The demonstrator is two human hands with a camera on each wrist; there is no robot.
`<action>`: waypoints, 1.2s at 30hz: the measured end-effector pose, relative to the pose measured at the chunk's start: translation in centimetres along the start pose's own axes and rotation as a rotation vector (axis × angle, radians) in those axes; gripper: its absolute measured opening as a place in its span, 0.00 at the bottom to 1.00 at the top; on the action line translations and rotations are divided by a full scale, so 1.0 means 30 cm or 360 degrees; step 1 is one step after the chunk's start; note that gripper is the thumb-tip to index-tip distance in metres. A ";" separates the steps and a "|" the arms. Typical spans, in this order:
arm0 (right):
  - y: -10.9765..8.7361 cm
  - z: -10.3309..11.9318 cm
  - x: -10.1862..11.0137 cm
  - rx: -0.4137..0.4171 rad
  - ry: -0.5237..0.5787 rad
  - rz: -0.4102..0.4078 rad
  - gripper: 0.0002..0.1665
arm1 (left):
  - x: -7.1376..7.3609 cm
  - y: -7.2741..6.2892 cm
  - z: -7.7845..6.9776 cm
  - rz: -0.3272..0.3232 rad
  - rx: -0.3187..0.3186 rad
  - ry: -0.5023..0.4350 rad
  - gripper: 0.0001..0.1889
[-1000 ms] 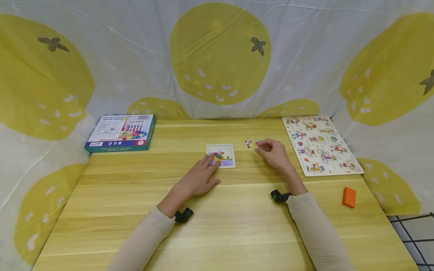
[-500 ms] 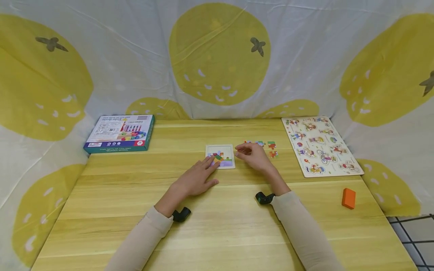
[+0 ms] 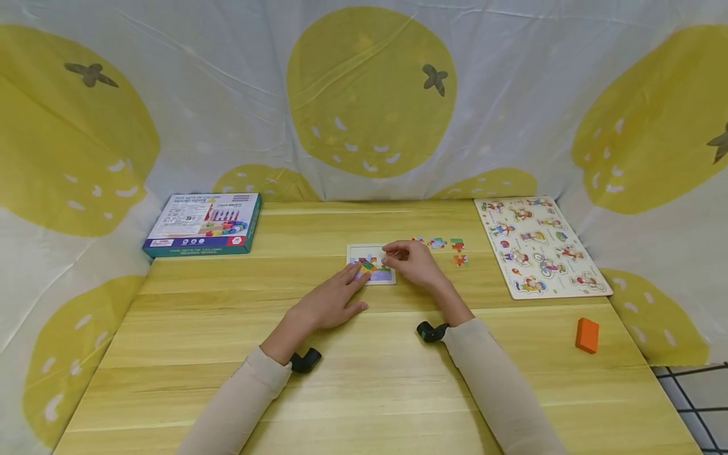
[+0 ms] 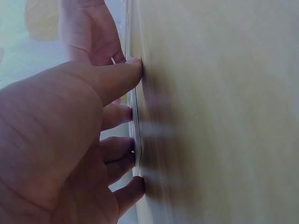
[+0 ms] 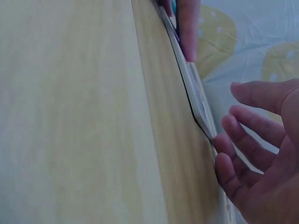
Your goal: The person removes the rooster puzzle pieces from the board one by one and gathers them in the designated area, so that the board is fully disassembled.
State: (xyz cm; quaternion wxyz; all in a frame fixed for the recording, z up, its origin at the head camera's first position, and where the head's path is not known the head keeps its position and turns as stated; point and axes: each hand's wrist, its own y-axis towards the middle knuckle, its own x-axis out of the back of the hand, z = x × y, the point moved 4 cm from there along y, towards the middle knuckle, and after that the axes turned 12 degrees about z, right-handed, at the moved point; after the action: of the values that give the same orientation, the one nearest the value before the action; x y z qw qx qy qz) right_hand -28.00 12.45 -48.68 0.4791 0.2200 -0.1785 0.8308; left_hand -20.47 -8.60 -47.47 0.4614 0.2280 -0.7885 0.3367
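A small framed jigsaw tray (image 3: 371,245) lies mid-table, partly filled with a colourful picture. My left hand (image 3: 330,300) rests on its left side, fingers spread over the picture and lower frame. In the left wrist view, that hand's thumb (image 4: 119,74) touches the tabletop. My right hand (image 3: 418,265) is over the tray's right edge, thumb and index finger bent toward the picture. In the right wrist view, its fingers (image 5: 250,140) are loosely curved, with a gap to the thumb; I cannot tell whether a piece is held. Loose jigsaw pieces (image 3: 458,260) lie beyond the right hand.
A boxed toy set (image 3: 201,224) stands at the far left. On the right lies a wooden peg puzzle board (image 3: 526,253) with printed figures. An orange block (image 3: 587,335) sits near the right edge. A patterned cloth (image 3: 370,95) hangs behind the table.
My right hand has moved left from the loose pieces to the tray's right edge, uncovering several pieces. The left hand has stayed on the tray.
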 end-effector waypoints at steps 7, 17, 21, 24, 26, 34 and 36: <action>0.020 0.010 -0.013 -0.0007 -0.0009 0.0008 0.19 | -0.005 0.007 0.002 0.0008 -0.0008 0.0007 0.37; 0.044 0.011 -0.036 -0.0044 -0.0081 0.0051 0.18 | -0.008 0.005 0.005 -0.0019 -0.0028 0.0012 0.37; 0.052 0.008 -0.048 -0.0078 -0.0113 0.0080 0.18 | -0.006 0.002 0.003 -0.0012 -0.0037 0.0004 0.37; 0.055 0.012 -0.054 -0.0095 -0.0138 0.0108 0.19 | -0.005 0.002 0.002 -0.0003 -0.0033 0.0003 0.36; 0.056 0.018 -0.057 -0.0096 -0.0149 0.0128 0.19 | -0.006 0.002 0.002 -0.0004 -0.0034 0.0000 0.36; 0.061 0.033 -0.068 -0.0092 -0.0219 0.0160 0.19 | -0.005 0.000 0.004 -0.0022 -0.0053 -0.0029 0.34; 0.062 0.035 -0.070 -0.0089 -0.0235 0.0156 0.19 | -0.006 -0.002 0.005 -0.0023 -0.0058 -0.0032 0.34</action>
State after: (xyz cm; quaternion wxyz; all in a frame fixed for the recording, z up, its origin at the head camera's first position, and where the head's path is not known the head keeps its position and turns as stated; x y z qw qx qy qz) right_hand -28.47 9.52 -49.08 0.4295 0.2584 -0.2470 0.8293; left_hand -20.43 -8.73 -47.66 0.4599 0.2287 -0.7974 0.3167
